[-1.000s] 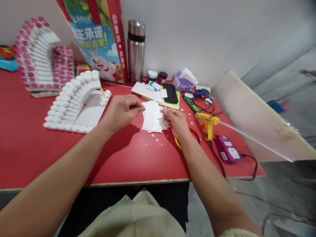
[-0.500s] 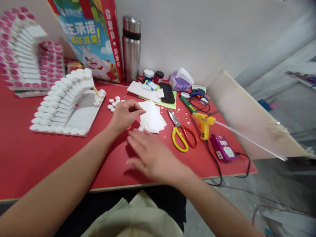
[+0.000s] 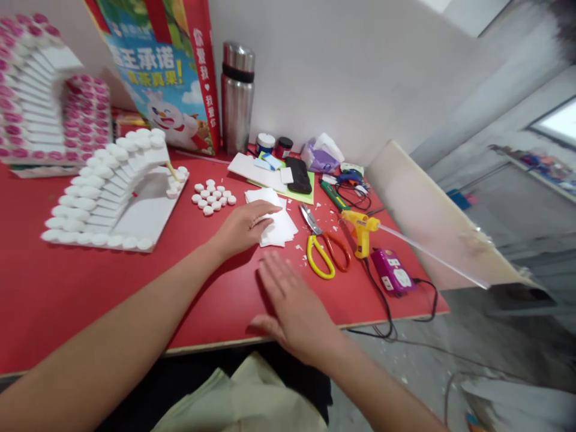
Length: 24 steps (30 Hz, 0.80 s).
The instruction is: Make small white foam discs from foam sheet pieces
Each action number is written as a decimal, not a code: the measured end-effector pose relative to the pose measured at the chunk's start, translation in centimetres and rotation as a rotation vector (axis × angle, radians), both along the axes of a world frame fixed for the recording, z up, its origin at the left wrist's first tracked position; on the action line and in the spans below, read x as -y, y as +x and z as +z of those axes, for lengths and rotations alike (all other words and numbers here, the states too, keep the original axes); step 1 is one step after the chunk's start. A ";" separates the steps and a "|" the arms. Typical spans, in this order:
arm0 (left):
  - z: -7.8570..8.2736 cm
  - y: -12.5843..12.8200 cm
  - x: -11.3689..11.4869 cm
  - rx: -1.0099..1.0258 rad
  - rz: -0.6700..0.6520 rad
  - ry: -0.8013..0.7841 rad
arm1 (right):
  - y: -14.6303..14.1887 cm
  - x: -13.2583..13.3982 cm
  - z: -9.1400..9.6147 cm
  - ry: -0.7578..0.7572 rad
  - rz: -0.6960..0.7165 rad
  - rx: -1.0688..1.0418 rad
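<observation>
My left hand (image 3: 245, 227) reaches over the near-left edge of a stack of white paper squares (image 3: 279, 227). Its fingers and thumb are a little apart, with nothing visible between them; whether they touch the top sheet I cannot tell. Just below the stack, my right hand (image 3: 294, 300) is open and held flat over the red table (image 3: 216, 312), fingers stretched out and thumb spread. Several small white rounded pieces (image 3: 211, 198) lie in a cluster behind my left hand. To the right of the paper rest scissors (image 3: 320, 240) with one yellow and one red handle.
A white stepped model (image 3: 112, 192) edged with white pieces stands left, a pink-and-white one (image 3: 40, 96) behind it. A yellow glue gun (image 3: 361, 228) with a long clear stick lies right, beside a purple power socket (image 3: 393, 273). A steel flask (image 3: 237, 99) stands at the back.
My left hand has moved right onto the paper stack, its pinch loosening and uncovering the white pieces. My right hand has shifted right and slightly down, still flat. The view has tilted slightly.
</observation>
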State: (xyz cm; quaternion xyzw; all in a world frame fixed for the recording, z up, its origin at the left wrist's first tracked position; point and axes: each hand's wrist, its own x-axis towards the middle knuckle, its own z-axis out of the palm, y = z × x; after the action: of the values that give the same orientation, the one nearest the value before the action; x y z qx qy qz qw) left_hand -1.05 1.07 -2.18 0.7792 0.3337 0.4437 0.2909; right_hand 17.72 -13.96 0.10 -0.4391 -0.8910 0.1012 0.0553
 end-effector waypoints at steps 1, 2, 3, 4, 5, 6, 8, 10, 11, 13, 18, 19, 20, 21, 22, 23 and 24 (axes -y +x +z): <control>-0.2 0.0 0.0 -0.036 -0.007 -0.011 | -0.2 -0.2 -0.1 -0.042 0.079 -0.003; -0.4 -0.1 0.0 -0.077 -0.017 -0.019 | -0.3 -0.5 -0.3 -0.073 0.114 -0.003; -0.5 -0.1 0.1 -0.105 -0.030 -0.019 | -0.2 -0.9 -0.4 -0.083 0.089 -0.002; -0.6 -0.1 0.1 -0.108 -0.034 -0.022 | 0.1 -1.4 -0.6 -0.076 0.029 -0.005; -0.6 -0.1 0.0 -0.086 -0.026 -0.028 | 0.4 -1.9 -0.6 -0.054 -0.047 -0.017; -0.7 -0.1 0.0 -0.043 -0.002 -0.039 | 0.9 -2.3 -0.5 -0.019 -0.119 -0.039; -0.7 0.0 -0.2 0.082 0.084 -0.087 | 1.6 -3.3 0.0 0.068 -0.178 -0.115; -0.8 0.0 -0.6 0.220 0.169 -0.179 | 1.7 -4.5 1.0 0.182 -0.202 -0.207; -0.9 -0.1 -0.8 0.285 0.200 -0.235 | 1.5 -5.3 1.5 0.240 -0.216 -0.244; -1.1 -0.2 -1.1 0.397 0.240 -0.333 | 0.7 -7.6 2.5 0.332 -0.273 -0.275; -0.7 -0.5 -1.3 0.455 0.300 -0.408 | -1.3 -14.1 2.8 0.184 -0.403 -0.089; -0.5 -0.6 -1.1 0.447 0.312 -0.416 | -1.5 -14.8 2.5 0.123 -0.408 -0.028; -0.4 -0.7 -1.0 0.432 0.329 -0.414 | -1.6 -15.3 2.1 0.084 -0.426 0.022; -0.4 -0.7 -0.9 0.400 0.343 -0.419 | -1.6 -15.6 1.8 0.071 -0.441 0.056; -0.4 -0.7 -0.9 0.362 0.352 -0.426 | -1.5 -15.7 1.4 0.067 -0.460 0.082; -0.6 -0.7 -0.9 0.331 0.356 -0.431 | -1.4 -15.6 1.1 0.070 -0.487 0.099; -0.9 -0.7 -0.9 0.308 0.353 -0.431 | -1.2 -15.5 0.8 0.073 -0.515 0.099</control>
State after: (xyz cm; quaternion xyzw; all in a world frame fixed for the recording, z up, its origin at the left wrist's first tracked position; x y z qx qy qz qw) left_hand -1.75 2.02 -3.04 0.5533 0.5022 0.5191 0.4149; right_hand 16.51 1.55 0.92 -0.6534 -0.7546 0.0302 0.0514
